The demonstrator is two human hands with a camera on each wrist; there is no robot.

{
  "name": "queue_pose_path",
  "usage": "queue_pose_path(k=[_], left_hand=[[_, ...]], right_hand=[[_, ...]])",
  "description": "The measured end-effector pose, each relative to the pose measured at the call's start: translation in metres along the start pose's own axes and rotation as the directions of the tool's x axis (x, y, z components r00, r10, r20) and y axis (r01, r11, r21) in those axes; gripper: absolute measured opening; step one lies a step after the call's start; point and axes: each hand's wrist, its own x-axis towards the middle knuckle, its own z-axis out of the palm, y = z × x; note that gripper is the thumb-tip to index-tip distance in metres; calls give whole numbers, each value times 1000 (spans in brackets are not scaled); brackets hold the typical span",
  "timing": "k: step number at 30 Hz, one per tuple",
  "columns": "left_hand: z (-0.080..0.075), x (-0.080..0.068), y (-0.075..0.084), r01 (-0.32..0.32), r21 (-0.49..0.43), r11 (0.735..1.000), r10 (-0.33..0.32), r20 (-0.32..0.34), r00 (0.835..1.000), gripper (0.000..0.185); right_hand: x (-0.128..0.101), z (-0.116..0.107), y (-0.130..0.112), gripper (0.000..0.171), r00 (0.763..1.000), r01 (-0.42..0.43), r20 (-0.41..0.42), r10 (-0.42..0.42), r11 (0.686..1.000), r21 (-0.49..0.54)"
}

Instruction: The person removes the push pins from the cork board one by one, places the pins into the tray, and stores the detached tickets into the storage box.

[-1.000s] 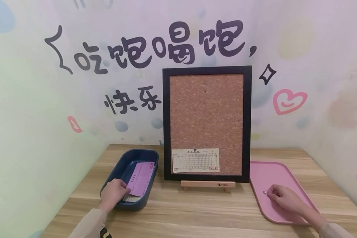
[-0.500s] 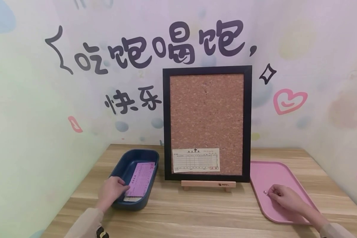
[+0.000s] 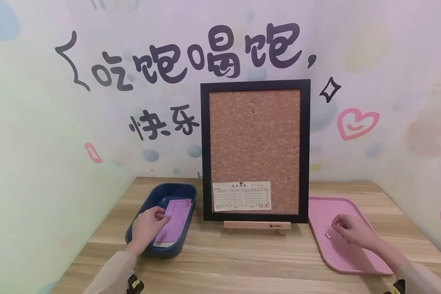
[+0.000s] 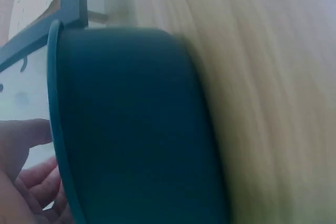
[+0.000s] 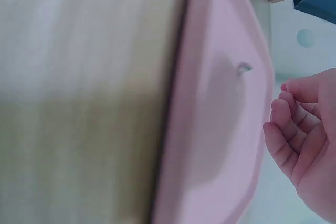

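Note:
My left hand (image 3: 148, 226) is over the dark blue bin (image 3: 161, 255), fingers curved above the purple receipt slip (image 3: 176, 214) lying inside. In the left wrist view its thumb and fingers stand apart behind the bin's rim. A paler paper shows under the purple slip's lower edge. My right hand (image 3: 354, 230) is raised above the pink tray (image 3: 323, 208), thumb and index fingertips together, the other fingers curled. Whether a tiny thing is pinched there, I cannot tell. A small shiny piece (image 5: 244, 68) lies on the tray, left of the hand in the head view.
Between bin and tray, a black-framed cork board (image 3: 257, 139) stands on a small wooden stand (image 3: 257, 225). A cream receipt slip (image 3: 242, 197) is fixed at its lower left, with a small dark pin (image 3: 241, 183) at its top. A printed wall rises behind the wooden table (image 3: 235, 257).
My left hand has shifted up and right over the purple slip, which stays in place. The right hand has lifted off the tray, away from the small shiny piece.

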Motion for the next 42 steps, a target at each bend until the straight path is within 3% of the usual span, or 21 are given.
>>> queue_pose_path(k=[3,7,14,21,26,34,42], left_hand=[[5,4,10,-58,-19,998,58,-37,998,23],[11,12,24,-87,-56,995,85,-41,996,26],[18,24,51,-119,-99,988,116,-36,993,43],[27,33,70,-110,-106,988,109,-15,994,58],[35,38,83,-106,-127,986,108,8,994,67],[46,40,92,-123,-138,983,123,-8,992,73],[56,41,97,-201,-88,976,194,-83,977,70]], right_hand=[[9,-4,-9,4,999,50,-8,-50,999,6],[22,-9,-28,3,995,93,-37,-94,995,-31],[49,-12,-65,5,1000,13,2,-13,995,-104],[86,-5,-98,5,992,113,-38,-121,979,-172],[102,0,-119,7,988,136,-46,-149,968,-213],[122,11,-144,5,986,151,-36,-162,967,-206],[138,28,-156,12,982,172,-45,-184,965,-200]])
